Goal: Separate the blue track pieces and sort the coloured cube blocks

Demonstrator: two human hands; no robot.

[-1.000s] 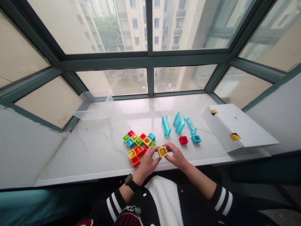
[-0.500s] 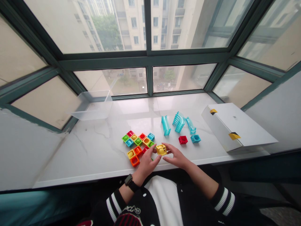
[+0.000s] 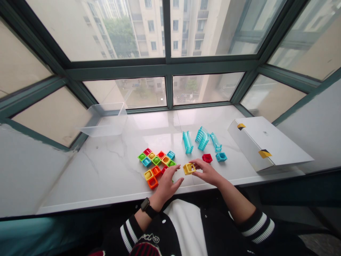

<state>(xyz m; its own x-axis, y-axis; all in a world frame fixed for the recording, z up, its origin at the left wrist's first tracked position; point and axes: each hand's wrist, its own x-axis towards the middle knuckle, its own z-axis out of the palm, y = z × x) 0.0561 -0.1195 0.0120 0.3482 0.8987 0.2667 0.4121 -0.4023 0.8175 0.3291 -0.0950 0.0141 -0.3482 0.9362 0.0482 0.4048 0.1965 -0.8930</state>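
The right hand [image 3: 206, 173] pinches a yellow block [image 3: 189, 169] by its right-hand end, between the thumb and fingers. The block is in front of the person, between the two hands, with a hollow side showing; whether its underside clears the bench [image 3: 106, 181] cannot be told. The left hand [image 3: 166, 183] holds nothing that shows: its fingers are spread and its thumb stands apart, just short of the block. It reaches over the near right part of a group of coloured blocks [image 3: 156, 161] and hides some of them.

Good handling here would mean gripping the yellow block by its outer walls, with fingertips kept out of the hollow so that its openings can be read as it is turned. A light pinch should be enough for so small a piece. The left hand is well placed to steady the free end, but its wrist is best kept high, since a low palm could knock the grouped blocks out of line. The right hand should likewise mind the red block [image 3: 207, 158] just beyond its knuckles; a blue block [image 3: 221, 156] lies farther right.
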